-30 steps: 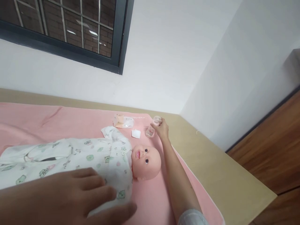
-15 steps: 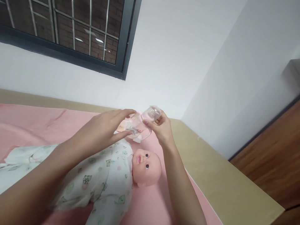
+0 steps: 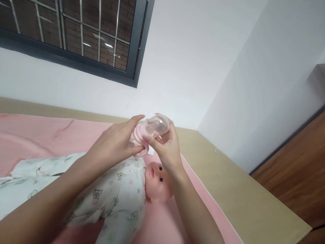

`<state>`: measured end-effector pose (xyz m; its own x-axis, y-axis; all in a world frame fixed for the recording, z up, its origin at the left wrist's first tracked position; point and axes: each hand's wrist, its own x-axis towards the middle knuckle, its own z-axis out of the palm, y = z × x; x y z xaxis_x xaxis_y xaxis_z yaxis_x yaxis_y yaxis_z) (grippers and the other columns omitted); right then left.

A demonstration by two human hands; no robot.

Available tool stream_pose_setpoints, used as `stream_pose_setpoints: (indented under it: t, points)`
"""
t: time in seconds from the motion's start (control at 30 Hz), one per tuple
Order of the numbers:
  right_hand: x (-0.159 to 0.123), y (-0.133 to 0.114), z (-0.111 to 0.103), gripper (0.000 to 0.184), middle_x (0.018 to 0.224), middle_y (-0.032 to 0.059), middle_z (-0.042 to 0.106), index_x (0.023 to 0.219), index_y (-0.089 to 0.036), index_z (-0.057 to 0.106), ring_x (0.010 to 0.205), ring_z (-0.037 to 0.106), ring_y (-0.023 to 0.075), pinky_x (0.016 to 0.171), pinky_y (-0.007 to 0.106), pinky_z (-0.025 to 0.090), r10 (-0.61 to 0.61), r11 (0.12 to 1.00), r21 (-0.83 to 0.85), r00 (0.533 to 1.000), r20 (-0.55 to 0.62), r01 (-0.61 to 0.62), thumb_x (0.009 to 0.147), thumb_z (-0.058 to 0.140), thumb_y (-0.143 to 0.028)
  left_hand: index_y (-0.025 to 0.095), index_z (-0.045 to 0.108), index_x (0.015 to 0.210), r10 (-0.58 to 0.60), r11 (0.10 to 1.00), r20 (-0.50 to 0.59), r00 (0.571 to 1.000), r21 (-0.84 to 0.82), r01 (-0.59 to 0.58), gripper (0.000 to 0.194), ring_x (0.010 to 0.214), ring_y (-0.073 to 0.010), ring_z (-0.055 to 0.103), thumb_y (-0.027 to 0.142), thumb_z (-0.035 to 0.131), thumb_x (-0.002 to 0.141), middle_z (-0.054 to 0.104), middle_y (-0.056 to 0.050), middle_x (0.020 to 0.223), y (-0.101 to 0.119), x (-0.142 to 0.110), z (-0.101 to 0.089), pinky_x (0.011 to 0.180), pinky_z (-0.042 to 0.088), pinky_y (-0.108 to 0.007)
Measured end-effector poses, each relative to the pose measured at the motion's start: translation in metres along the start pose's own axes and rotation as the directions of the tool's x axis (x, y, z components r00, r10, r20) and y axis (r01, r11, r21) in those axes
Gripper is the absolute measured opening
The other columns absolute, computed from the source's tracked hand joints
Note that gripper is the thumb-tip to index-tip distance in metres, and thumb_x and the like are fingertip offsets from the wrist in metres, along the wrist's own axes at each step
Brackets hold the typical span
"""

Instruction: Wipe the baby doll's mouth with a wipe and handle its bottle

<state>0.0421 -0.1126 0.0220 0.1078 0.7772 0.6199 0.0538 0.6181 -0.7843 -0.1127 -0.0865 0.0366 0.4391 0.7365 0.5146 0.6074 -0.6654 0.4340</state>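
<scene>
Both my hands hold a small baby bottle point(image 3: 148, 130) in the air above the doll. My left hand point(image 3: 116, 144) wraps the bottle's body and pink handle. My right hand point(image 3: 165, 147) pinches the clear dome cap point(image 3: 158, 123) at its top end. The baby doll point(image 3: 157, 178) lies on its back below, head to the right, dressed in a white printed sleepsuit point(image 3: 111, 193). It rests on a pink cloth point(image 3: 38, 135).
The pink cloth covers a tan table point(image 3: 243, 196) set into a white corner. A dark-framed window point(image 3: 76, 37) sits above the left wall. A wooden floor point(image 3: 299, 169) lies beyond the table's right edge.
My right hand lifted the bottle off the cloth, and my left hand left the doll's body and took hold of the bottle. The bottle is now held closer, above the doll's head.
</scene>
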Motion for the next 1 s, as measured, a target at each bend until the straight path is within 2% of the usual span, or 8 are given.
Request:
stream_pose_setpoints:
  t: [0.2, 0.3, 0.4, 0.47, 0.57, 0.63, 0.8, 1.0]
  points:
    - [0.016, 0.005, -0.029, 0.059, 0.123, 0.0041, 0.057, 0.123, -0.030, 0.043, 0.119, 0.054, 0.0189, 0.100, 0.039, 0.047, -0.079, 0.995, -0.067, 0.993, -0.085, 0.074, 0.071, 0.072, -0.036, 0.026, 0.054, 0.118, -0.016, 0.999, -0.016, 1.000, 0.032, 0.016, 0.046, 0.095, -0.0307, 0.062, 0.038, 0.058, 0.074, 0.066, -0.003, 0.109, -0.025, 0.008, -0.009, 0.072, 0.046, -0.035]
    - [0.032, 0.032, -0.056, 0.057, 0.121, 0.0054, 0.058, 0.118, -0.027, 0.045, 0.115, 0.056, 0.0188, 0.097, 0.038, 0.047, -0.008, 0.992, -0.122, 0.986, -0.166, -0.012, 0.068, 0.072, -0.033, 0.023, 0.055, 0.107, -0.097, 0.989, -0.041, 0.994, 0.108, 0.101, 0.035, 0.083, -0.0289, 0.063, 0.042, 0.053, 0.077, 0.067, -0.003, 0.094, -0.041, 0.013, -0.020, 0.063, 0.043, -0.032]
    - [0.042, 0.079, -0.083, 0.054, 0.113, 0.0067, 0.060, 0.112, -0.023, 0.046, 0.103, 0.059, 0.0185, 0.092, 0.037, 0.049, 0.072, 0.963, -0.227, 0.949, -0.306, -0.146, 0.064, 0.070, -0.032, 0.020, 0.051, 0.109, -0.206, 0.955, -0.045, 0.978, 0.211, 0.211, 0.041, 0.078, -0.0260, 0.062, 0.046, 0.032, 0.084, 0.065, 0.001, 0.090, -0.062, 0.018, -0.030, 0.061, 0.041, -0.030]
    - [0.042, 0.114, -0.099, 0.049, 0.108, 0.0073, 0.061, 0.107, -0.021, 0.047, 0.097, 0.060, 0.0194, 0.088, 0.036, 0.050, 0.155, 0.899, -0.327, 0.910, -0.384, -0.291, 0.064, 0.067, -0.031, 0.019, 0.049, 0.111, -0.266, 0.935, -0.002, 0.964, 0.244, 0.258, 0.046, 0.080, -0.0255, 0.062, 0.046, 0.026, 0.083, 0.064, 0.002, 0.090, -0.082, 0.022, -0.034, 0.064, 0.042, -0.029]
    - [0.029, 0.159, -0.116, 0.046, 0.108, 0.0069, 0.062, 0.107, -0.020, 0.046, 0.098, 0.060, 0.0199, 0.085, 0.033, 0.049, 0.280, 0.736, -0.497, 0.875, -0.395, -0.460, 0.064, 0.061, -0.025, 0.021, 0.051, 0.110, -0.351, 0.921, 0.149, 0.924, 0.233, 0.312, 0.049, 0.088, -0.0256, 0.062, 0.043, 0.049, 0.066, 0.065, 0.001, 0.099, -0.118, 0.028, -0.035, 0.069, 0.044, -0.029]
    - [0.019, 0.179, -0.123, 0.046, 0.111, 0.0077, 0.063, 0.109, -0.020, 0.045, 0.099, 0.061, 0.0197, 0.082, 0.030, 0.049, 0.358, 0.622, -0.587, 0.855, -0.376, -0.519, 0.065, 0.058, -0.024, 0.022, 0.051, 0.105, -0.398, 0.910, 0.232, 0.888, 0.219, 0.351, 0.050, 0.091, -0.0249, 0.061, 0.035, 0.053, 0.057, 0.065, -0.001, 0.101, -0.141, 0.031, -0.033, 0.071, 0.045, -0.028]
    - [0.005, 0.202, -0.132, 0.048, 0.112, 0.0140, 0.064, 0.112, -0.016, 0.048, 0.104, 0.062, 0.0271, 0.084, 0.035, 0.048, 0.411, 0.503, -0.665, 0.830, -0.378, -0.552, 0.066, 0.057, -0.025, 0.019, 0.050, 0.098, -0.464, 0.881, 0.290, 0.837, 0.245, 0.404, 0.045, 0.086, -0.0256, 0.060, 0.029, 0.053, 0.054, 0.065, -0.003, 0.094, -0.177, 0.030, -0.024, 0.067, 0.042, -0.028]
    - [0.005, 0.212, -0.137, 0.072, 0.121, 0.0178, 0.061, 0.134, -0.011, 0.038, 0.116, 0.057, 0.0294, 0.095, 0.039, 0.046, 0.424, 0.448, -0.723, 0.837, -0.347, -0.526, 0.065, 0.057, -0.021, 0.016, 0.049, 0.101, -0.478, 0.877, 0.284, 0.831, 0.214, 0.431, 0.048, 0.089, -0.0242, 0.058, 0.028, 0.055, 0.056, 0.064, -0.006, 0.098, -0.186, 0.029, -0.013, 0.070, 0.042, -0.026]
